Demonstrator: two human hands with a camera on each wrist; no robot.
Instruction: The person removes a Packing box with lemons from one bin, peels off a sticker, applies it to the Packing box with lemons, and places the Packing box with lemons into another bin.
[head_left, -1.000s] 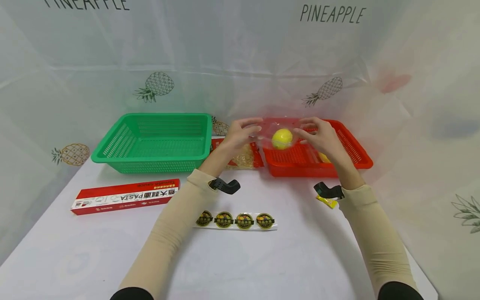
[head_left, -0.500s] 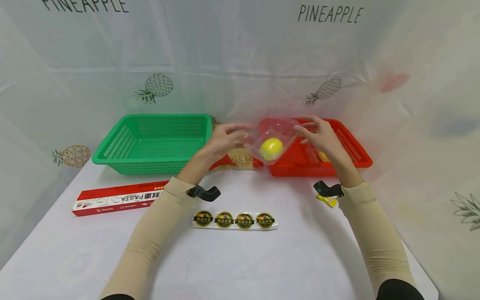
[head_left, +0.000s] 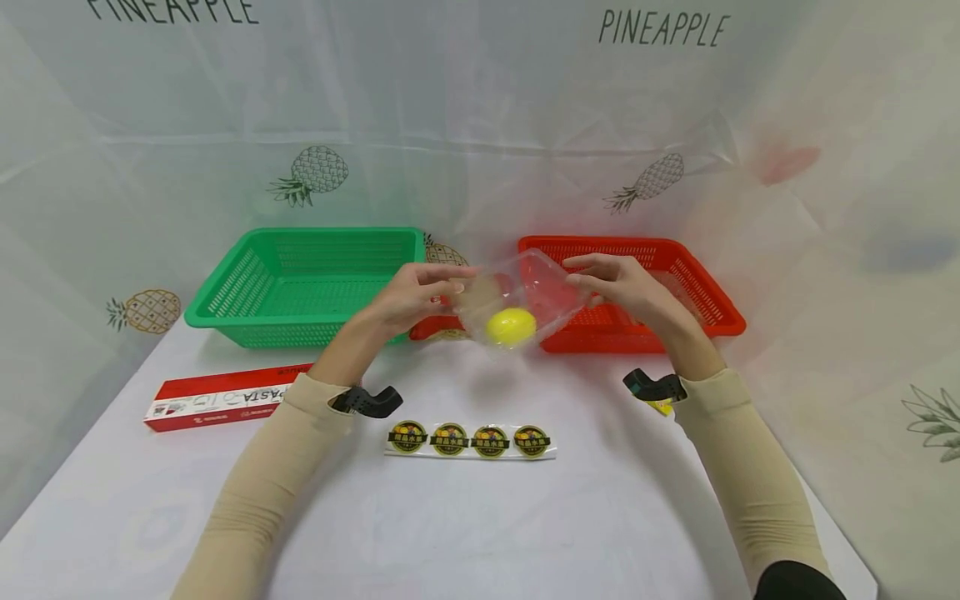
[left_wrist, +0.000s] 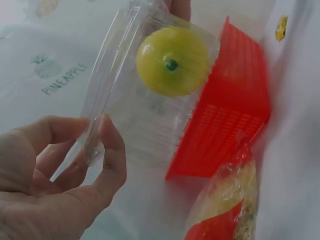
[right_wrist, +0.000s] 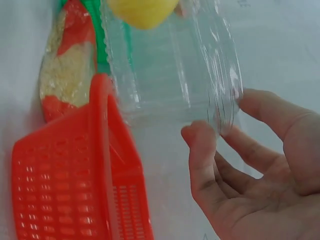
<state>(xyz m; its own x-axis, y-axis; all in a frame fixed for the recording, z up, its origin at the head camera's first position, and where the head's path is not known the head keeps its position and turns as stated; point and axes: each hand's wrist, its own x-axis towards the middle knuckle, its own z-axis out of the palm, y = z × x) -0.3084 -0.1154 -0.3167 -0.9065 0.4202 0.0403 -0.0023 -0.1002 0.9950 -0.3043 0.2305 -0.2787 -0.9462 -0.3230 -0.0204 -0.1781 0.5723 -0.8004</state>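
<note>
A clear plastic clamshell box with a yellow lemon inside is held in the air in front of the red basket. My left hand pinches its left end; in the left wrist view thumb and fingers grip the rim of the clear box, and the lemon lies at the far end. My right hand pinches the right end, and in the right wrist view its fingers clasp the edge of the box while the lemon shows at the top.
A green basket stands at the back left. A red and clear packet of food lies between the baskets. A red pasta box lies on the left, a strip of round stickers in the middle, and a small yellow packet by my right wrist.
Both hands have carried the clear box with the lemon leftward and down toward me, away from over the red basket. The box has tilted, and the lemon sits lower in it.
</note>
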